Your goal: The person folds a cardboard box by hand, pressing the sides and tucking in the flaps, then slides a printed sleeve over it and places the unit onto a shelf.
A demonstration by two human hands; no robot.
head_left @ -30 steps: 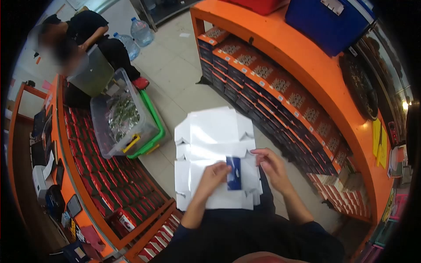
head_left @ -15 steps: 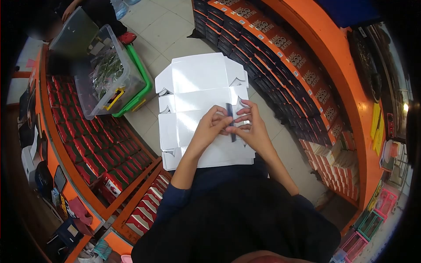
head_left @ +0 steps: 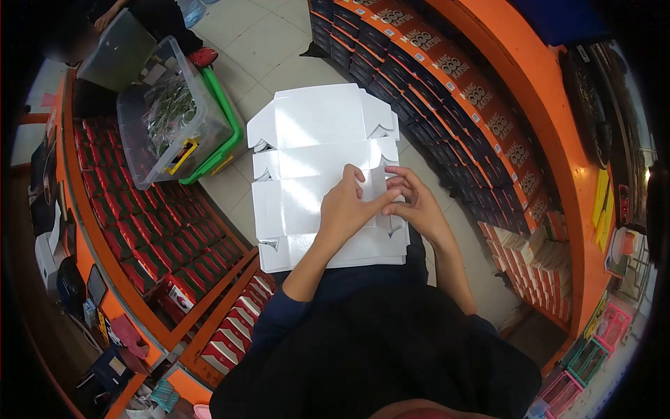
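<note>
Left hand (head_left: 344,208) thumb moved across to right hand (head_left: 421,211) above white cardboard (head_left: 307,199); left spread, right's grip unclear.

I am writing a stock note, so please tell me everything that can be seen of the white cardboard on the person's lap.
The white cardboard looks smooth and glossy, with bright reflections. It lies unfolded and flat on the lap, crossed by straight creases, with cut flaps and notches along both sides. Doubled edges suggest several stacked sheets. The left hand and right hand are over its right part; whether they touch it is unclear.
</note>
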